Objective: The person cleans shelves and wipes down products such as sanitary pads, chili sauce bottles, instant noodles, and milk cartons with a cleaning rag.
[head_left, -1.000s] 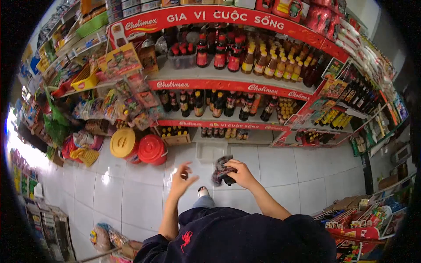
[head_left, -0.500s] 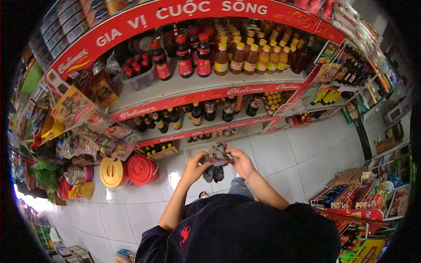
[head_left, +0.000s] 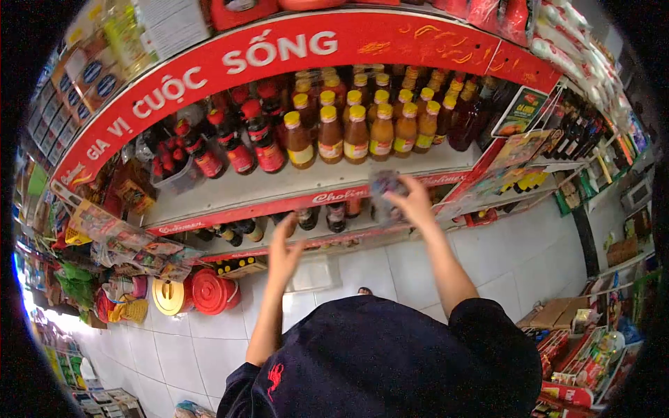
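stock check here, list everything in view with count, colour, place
bundle: one, dark, before shelf edge
yellow-capped bottles: six in front, more behind, amber, upper shelf
red-capped bottles: several, dark, left of those
lower bottles: several, dark, under upper shelf
buckets: two, yellow-lidded and red, floor left
packets: many, mixed, hanging left
rack goods: many, mixed, far right
shirt: one, dark, bottom centre
left hand: one, open, left of bundle
right hand: one, holding bundle
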The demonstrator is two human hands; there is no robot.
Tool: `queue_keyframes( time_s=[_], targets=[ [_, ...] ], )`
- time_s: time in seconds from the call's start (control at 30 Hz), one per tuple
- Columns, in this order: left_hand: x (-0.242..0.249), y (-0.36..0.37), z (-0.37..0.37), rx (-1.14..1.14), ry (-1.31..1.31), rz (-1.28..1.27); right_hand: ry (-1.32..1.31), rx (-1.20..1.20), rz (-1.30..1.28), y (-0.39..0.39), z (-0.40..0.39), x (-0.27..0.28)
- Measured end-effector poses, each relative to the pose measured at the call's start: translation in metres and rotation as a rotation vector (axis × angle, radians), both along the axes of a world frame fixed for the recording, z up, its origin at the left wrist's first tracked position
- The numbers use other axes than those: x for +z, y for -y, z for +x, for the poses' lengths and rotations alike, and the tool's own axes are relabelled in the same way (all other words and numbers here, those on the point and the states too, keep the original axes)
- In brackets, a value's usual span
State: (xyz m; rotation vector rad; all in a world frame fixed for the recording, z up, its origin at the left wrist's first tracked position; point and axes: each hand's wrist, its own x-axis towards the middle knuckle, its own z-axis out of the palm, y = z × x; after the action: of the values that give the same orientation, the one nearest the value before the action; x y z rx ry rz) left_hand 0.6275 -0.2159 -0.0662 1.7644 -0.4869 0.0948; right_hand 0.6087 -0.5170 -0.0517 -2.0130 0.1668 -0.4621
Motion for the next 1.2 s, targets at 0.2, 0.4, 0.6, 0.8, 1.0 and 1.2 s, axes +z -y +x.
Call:
queue_keyframes(
  time_s=[0.2, 0.4, 0.6, 0.8, 1.0, 1.2],
  targets=[
    [-0.026, -0.035, 0.065, 0.492, 0.383, 0.663, -0.044, -0.505, -0.532, 0.154, 0.032, -0.013],
    [-0.034, -0.054, 0.076, 0.426, 0.362, 0.805, -0.257, -0.312, -0.614, 0.095, 0.041, -0.002],
    [-0.021, -0.103, 0.085, 0.684, 0.203, 0.782, -0.314, -0.228, -0.471, 0.091, 0.063, 0.003],
    [-0.031, -0.155, 0.090, 0.549, 0.268, 0.749, -0.437, -0.244, -0.844, -0.028, 0.075, 0.025],
    [-0.035, -0.166, 0.085, 0.465, 0.404, 0.703, -0.403, 0.041, -0.677, -0.123, 0.094, 0.028],
    [-0.043, -0.200, 0.092, 0.366, 0.389, 0.684, -0.214, 0.115, -0.732, -0.214, 0.115, 0.023]
  ],
)
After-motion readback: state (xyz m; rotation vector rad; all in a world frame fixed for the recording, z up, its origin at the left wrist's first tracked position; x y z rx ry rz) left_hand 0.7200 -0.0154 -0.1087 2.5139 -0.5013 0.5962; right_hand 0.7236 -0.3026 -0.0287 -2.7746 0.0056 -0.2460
